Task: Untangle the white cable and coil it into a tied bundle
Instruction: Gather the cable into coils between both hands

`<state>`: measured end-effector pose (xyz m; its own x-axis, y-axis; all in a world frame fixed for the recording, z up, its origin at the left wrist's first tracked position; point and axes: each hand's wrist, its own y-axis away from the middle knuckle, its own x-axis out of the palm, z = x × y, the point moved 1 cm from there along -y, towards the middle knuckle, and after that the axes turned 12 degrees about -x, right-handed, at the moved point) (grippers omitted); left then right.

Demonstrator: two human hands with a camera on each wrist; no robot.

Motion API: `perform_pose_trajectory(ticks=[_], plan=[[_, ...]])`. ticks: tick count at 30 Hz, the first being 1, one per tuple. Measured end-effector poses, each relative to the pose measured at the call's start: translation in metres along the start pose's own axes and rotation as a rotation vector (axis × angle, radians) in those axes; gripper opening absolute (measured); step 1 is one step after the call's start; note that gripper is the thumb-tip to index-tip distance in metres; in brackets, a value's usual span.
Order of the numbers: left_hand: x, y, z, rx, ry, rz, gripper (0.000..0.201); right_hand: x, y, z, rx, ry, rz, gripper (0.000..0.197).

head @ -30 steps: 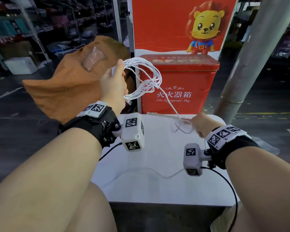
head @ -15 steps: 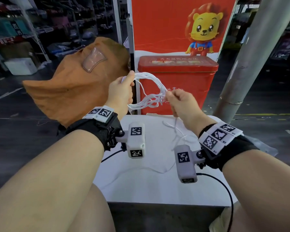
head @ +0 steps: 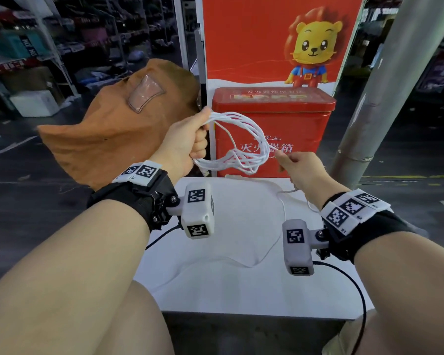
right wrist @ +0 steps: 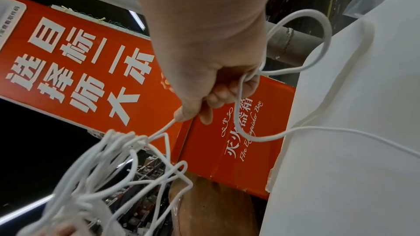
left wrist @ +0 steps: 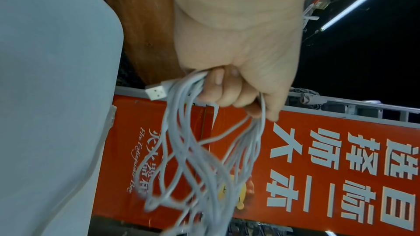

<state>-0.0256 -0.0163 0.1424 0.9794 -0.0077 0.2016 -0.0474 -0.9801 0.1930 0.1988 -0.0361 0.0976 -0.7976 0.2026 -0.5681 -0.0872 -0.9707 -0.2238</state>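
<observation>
A white cable [head: 244,139] hangs in several loops above the far edge of the white table [head: 215,290]. My left hand [head: 190,139] grips one side of the coil in its fist; the left wrist view shows the curled fingers [left wrist: 218,94] round the strands [left wrist: 200,159] and a white USB plug [left wrist: 156,92] sticking out beside them. My right hand [head: 295,165], right of the coil, pinches the running strand [right wrist: 163,128] between thumb and forefinger [right wrist: 184,114]. The loose cable tail [head: 280,231] trails from that hand down across the table.
A red fire-extinguisher box [head: 274,124] stands just behind the table under a red lion poster [head: 280,39]. An orange-brown fabric bag [head: 118,124] sits to the left. A grey metal pillar [head: 379,85] rises at the right. Dark shelving fills the background.
My right hand rose from the table to the coil, then drew away right with the strand. My left hand dropped a little with the coil, whose loops have spread wider.
</observation>
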Motion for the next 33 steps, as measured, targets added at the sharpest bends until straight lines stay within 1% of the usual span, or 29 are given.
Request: perform_pose_trajectory(ticks=[2,4,6,8,10,13,15,18,20,22,24,26,28,30,31,33], plan=[[-0.002,-0.001,0.000,0.070,0.071,-0.109,0.035,0.000,0.002,0.002,-0.021,-0.014,0.023,0.043],[-0.002,-0.003,0.003,0.115,0.153,-0.211,0.035,-0.001,0.003,0.001,-0.049,-0.010,0.070,0.035],[-0.004,-0.005,0.005,0.127,0.204,-0.296,0.034,-0.001,0.004,-0.003,-0.070,0.087,0.136,0.030],[-0.007,-0.007,0.006,0.119,0.215,-0.357,0.035,-0.001,0.003,-0.010,-0.096,0.199,0.143,0.027],[-0.011,-0.010,0.008,0.116,0.165,-0.400,0.036,-0.002,0.003,-0.014,-0.135,0.249,0.146,0.025],[-0.013,-0.013,0.012,0.157,-0.021,-0.421,0.036,0.000,0.005,-0.009,-0.214,0.286,0.248,0.028],[-0.010,-0.014,0.015,0.165,-0.130,-0.398,0.036,0.002,0.009,-0.002,-0.255,0.386,0.313,0.028],[-0.003,-0.012,0.017,0.141,-0.237,-0.351,0.034,0.011,0.012,0.008,-0.323,0.605,0.434,0.024],[0.000,-0.011,0.018,0.117,-0.305,-0.315,0.031,0.020,0.013,0.014,-0.360,0.705,0.463,0.025],[0.003,-0.011,0.020,0.084,-0.346,-0.253,0.024,0.027,0.013,0.020,-0.408,0.754,0.441,0.022],[0.006,-0.009,0.021,0.055,-0.397,-0.192,0.016,0.032,0.015,0.027,-0.461,0.770,0.385,0.018],[0.013,-0.002,0.020,0.039,-0.439,-0.115,0.013,0.035,0.017,0.033,-0.529,0.766,0.338,0.018],[0.018,0.004,0.020,0.033,-0.494,-0.036,0.013,0.036,0.019,0.037,-0.601,0.728,0.303,0.018],[0.023,0.006,0.021,0.044,-0.562,0.021,0.007,0.034,0.021,0.039,-0.654,0.659,0.268,0.017],[0.024,0.006,0.022,0.046,-0.598,0.039,0.009,0.033,0.022,0.040,-0.670,0.635,0.249,0.018],[0.026,0.004,0.025,0.021,-0.634,0.069,0.022,0.030,0.023,0.041,-0.671,0.577,0.206,0.019]])
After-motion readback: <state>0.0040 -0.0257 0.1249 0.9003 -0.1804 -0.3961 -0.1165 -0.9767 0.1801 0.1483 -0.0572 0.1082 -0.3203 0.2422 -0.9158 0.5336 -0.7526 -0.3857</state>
